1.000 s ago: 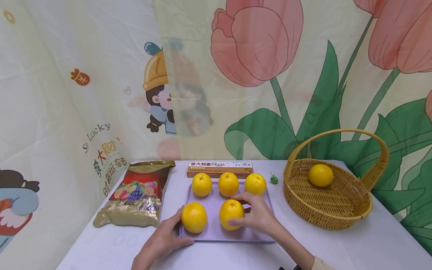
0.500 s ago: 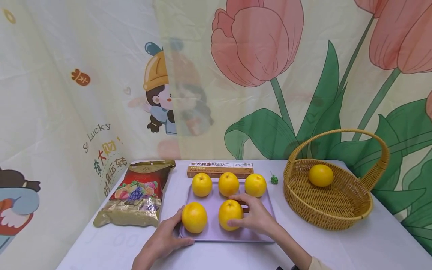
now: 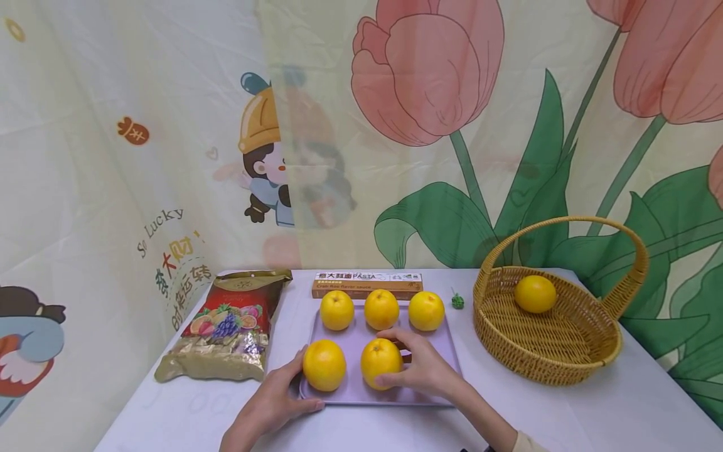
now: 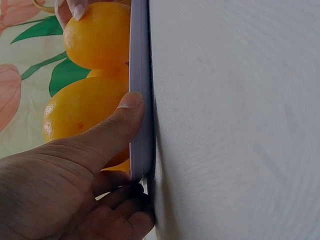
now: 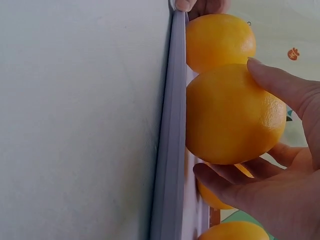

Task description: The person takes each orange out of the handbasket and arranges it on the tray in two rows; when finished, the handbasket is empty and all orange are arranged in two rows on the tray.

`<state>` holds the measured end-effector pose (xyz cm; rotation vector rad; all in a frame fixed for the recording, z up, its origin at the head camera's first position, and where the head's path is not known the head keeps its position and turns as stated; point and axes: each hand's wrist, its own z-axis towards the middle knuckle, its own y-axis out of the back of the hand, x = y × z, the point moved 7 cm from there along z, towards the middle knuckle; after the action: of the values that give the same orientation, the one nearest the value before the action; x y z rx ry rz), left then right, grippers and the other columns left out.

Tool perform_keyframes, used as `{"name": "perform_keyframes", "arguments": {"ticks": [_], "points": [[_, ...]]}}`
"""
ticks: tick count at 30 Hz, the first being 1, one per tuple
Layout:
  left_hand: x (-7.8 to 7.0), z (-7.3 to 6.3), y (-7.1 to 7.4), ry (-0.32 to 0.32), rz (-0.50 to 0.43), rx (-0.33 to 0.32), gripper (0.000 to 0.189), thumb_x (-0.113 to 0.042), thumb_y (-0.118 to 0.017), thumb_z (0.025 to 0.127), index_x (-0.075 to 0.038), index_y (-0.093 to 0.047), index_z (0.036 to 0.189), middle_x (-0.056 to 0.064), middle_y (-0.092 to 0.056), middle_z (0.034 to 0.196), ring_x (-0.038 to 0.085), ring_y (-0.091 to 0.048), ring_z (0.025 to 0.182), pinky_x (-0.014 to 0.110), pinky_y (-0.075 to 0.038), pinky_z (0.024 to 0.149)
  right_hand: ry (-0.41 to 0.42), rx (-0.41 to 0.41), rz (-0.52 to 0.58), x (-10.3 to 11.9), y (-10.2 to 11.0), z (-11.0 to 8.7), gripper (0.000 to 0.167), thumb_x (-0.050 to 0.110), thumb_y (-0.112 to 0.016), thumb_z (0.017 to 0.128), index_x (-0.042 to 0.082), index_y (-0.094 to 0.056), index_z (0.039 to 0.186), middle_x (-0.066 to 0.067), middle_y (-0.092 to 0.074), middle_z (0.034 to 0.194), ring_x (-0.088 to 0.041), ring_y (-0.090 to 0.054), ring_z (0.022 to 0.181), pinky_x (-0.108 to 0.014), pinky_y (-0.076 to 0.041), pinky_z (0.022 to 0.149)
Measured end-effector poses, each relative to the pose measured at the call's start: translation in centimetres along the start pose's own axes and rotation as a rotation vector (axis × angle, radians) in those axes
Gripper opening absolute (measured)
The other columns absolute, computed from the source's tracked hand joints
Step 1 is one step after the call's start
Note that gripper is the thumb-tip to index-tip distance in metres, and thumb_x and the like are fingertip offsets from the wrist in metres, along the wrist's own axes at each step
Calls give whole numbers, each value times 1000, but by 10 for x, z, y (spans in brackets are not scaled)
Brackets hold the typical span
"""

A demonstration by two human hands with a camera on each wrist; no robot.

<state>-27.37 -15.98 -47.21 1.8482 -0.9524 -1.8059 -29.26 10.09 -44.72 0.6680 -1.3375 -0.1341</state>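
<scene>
A lilac tray [image 3: 350, 398] bears several oranges: a back row of three, and two nearer the front. My right hand [image 3: 422, 367] grips the front right orange [image 3: 377, 363], thumb on its near side and fingers around its far and right sides. In the right wrist view this orange [image 5: 232, 117] fills the space between thumb and fingers. My left hand [image 3: 277, 392] holds the tray's front left corner, beside the front left orange [image 3: 324, 365]. The left wrist view has the left thumb [image 4: 112, 127] against the tray's front rim [image 4: 141, 65] and the other fingers curled at its corner.
A wicker basket [image 3: 553, 345] with a tall handle stands at the right, one orange [image 3: 535, 294] inside. Behind the tray lies a pasta box [image 3: 367, 285], with a small green ball-like item [image 3: 457, 301] to its right. A red and gold snack bag [image 3: 226, 326] lies at the left.
My right hand and the front right orange have shifted a little to the left, closer to the front left orange. The left hand has stayed at the tray's corner.
</scene>
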Motion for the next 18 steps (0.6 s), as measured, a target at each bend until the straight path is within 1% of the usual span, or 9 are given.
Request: {"name": "perform_keyframes", "arguments": {"ticks": [4,8,14,18], "points": [[0,-1,0,-5,-7,-4,108,-22,-101,75,1,-43,163,26,-44,166,49,-43,152,66,-35,125,6,15,7,0,-3,-1,76,20,-97,80,7,-62,147,-13,-67,142,-31,-68,118,-53,-61,102],[0,0,0,-4,-4,-5,108,-22,-101,75,0,-43,163,25,-44,166,49,-43,152,66,-35,125,0,25,1,0,-3,-2,76,22,-98,80,9,-63,147,-12,-67,142,-31,-68,119,-54,-61,103],[0,-1,0,-13,-2,-11,107,-22,-101,75,0,-44,162,26,-44,165,49,-43,152,65,-35,124,6,44,-9,0,-3,-2,79,22,-98,81,7,-61,149,-12,-67,143,-33,-67,121,-56,-60,103],[-1,0,0,-24,-3,-11,106,-22,-101,75,1,-45,162,26,-45,165,48,-44,151,65,-36,124,10,53,-9,-1,-4,-1,79,21,-98,81,9,-61,149,-12,-67,143,-33,-67,122,-56,-60,103]]}}
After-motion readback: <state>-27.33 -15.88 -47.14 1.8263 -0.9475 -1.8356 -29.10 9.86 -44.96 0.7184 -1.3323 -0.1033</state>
